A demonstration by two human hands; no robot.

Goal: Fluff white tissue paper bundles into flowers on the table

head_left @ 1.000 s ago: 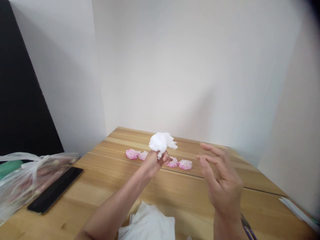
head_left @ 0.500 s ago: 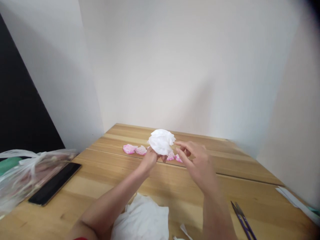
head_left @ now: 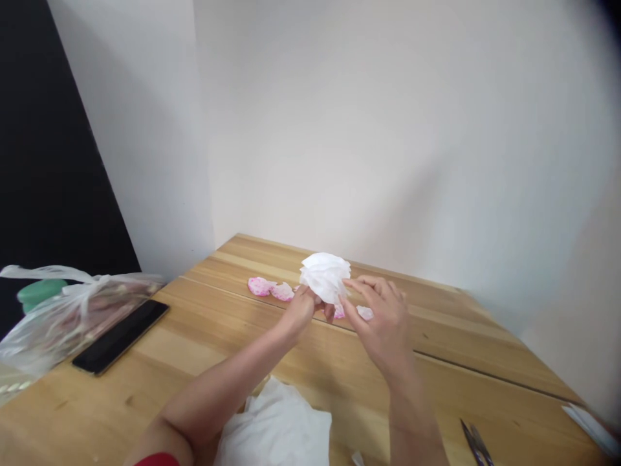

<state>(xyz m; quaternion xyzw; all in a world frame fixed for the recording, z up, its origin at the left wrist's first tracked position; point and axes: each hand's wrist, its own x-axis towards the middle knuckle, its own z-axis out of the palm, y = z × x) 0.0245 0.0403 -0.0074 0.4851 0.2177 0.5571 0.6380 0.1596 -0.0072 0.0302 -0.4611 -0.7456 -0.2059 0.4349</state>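
Note:
A white, layered paper flower [head_left: 325, 275] is held up over the middle of the wooden table [head_left: 194, 349]. My left hand [head_left: 305, 305] is closed round its underside, partly hidden by the petals. At the flower's right edge, my right hand [head_left: 381, 310] has thumb and forefinger apart on the petals, seeming to touch them. Behind the hands lie pink-and-white crumpled paper pieces, one of them [head_left: 261, 286] at the left end of the row. A pile of white paper sheets [head_left: 279, 430] lies near the front, beside my left forearm.
A black phone [head_left: 121, 336] lies at the left beside a tied clear plastic bag [head_left: 63, 317] with a green item. Scissors [head_left: 476, 443] lie at the front right, and white strips [head_left: 592, 427] at the right edge. A pale wall rises behind the table.
My right thumb and forefinger have closed in on the flower's right edge. The flower looks turned and its layers more bunched. The camera view has shifted slightly left.

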